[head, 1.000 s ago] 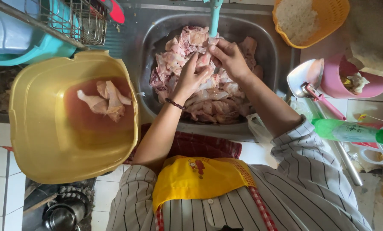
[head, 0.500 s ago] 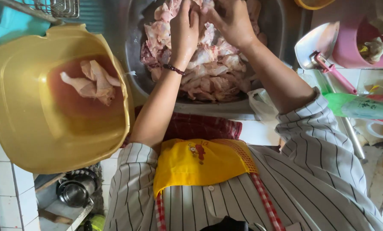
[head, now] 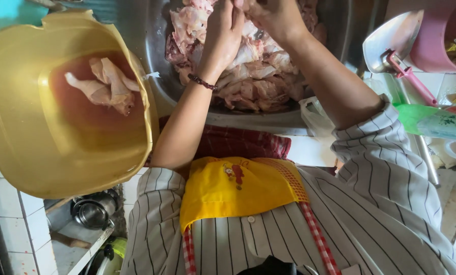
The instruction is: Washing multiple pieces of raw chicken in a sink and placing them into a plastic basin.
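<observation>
My view has dropped and closed in since a second ago: the steel sink now runs off the top edge, and both hands have moved up to the far part of the heap of raw chicken pieces. My reading: the sorting through the heap goes on, and nothing new has gone into the yellow basin, where the same few pieces lie in reddish water.

Left hand: fingers curled, resting on a pale piece at the top of the heap; I cannot tell whether it grips. Right hand: partly cut off by the frame, fingers bent toward the left hand, touching meat; grasp not visible either.

The heap lies directly under both hands, in the sink. The basin sits just beside the left forearm.
</observation>
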